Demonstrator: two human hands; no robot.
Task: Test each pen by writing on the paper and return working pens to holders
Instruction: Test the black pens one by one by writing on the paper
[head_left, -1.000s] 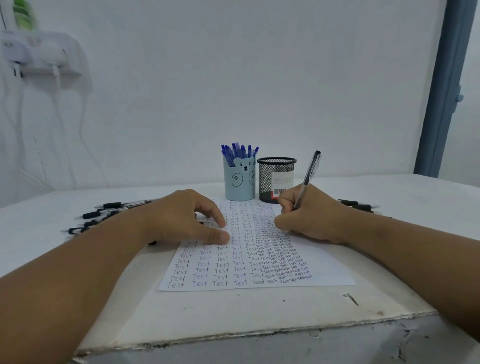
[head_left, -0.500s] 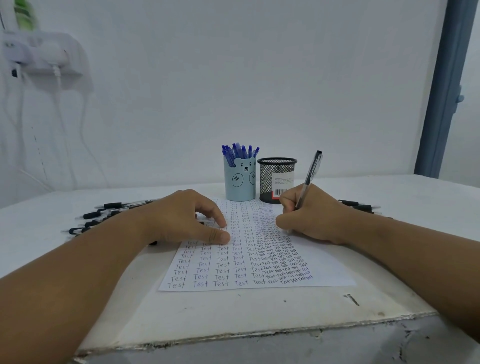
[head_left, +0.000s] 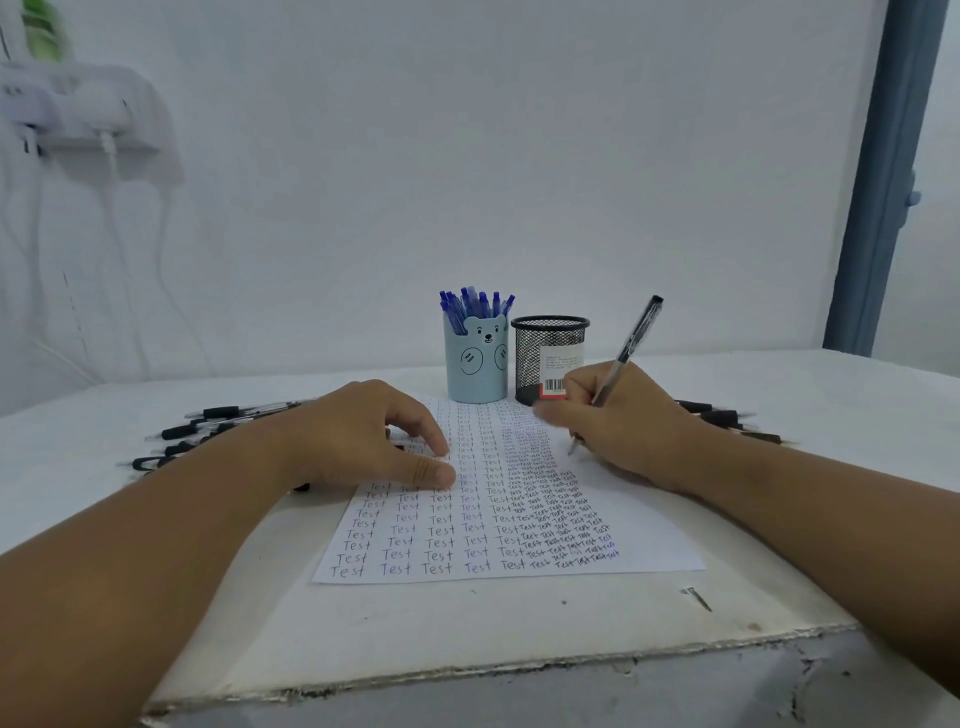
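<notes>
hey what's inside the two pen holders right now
The blue bear holder is packed with blue pens. The black mesh holder shows no pens above its rim; its bottom is hidden behind the label and the right hand.

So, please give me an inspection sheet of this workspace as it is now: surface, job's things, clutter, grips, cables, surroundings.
Surface: white table, front edge chipped, small dark marks near the paper.
Job's things: paper filled with rows of "Test"; black pen tilted over it, tip at the sheet's right part; bear holder full of blue pens; mesh holder, no pens seen above its rim.
Clutter: black pens lying at left and right of the paper.
Grips: left hand rests on the paper's left edge; right hand holds the black pen.
Cables: white cables hang on the wall at left.
Surroundings: white wall, wall shelf, blue frame.
</notes>
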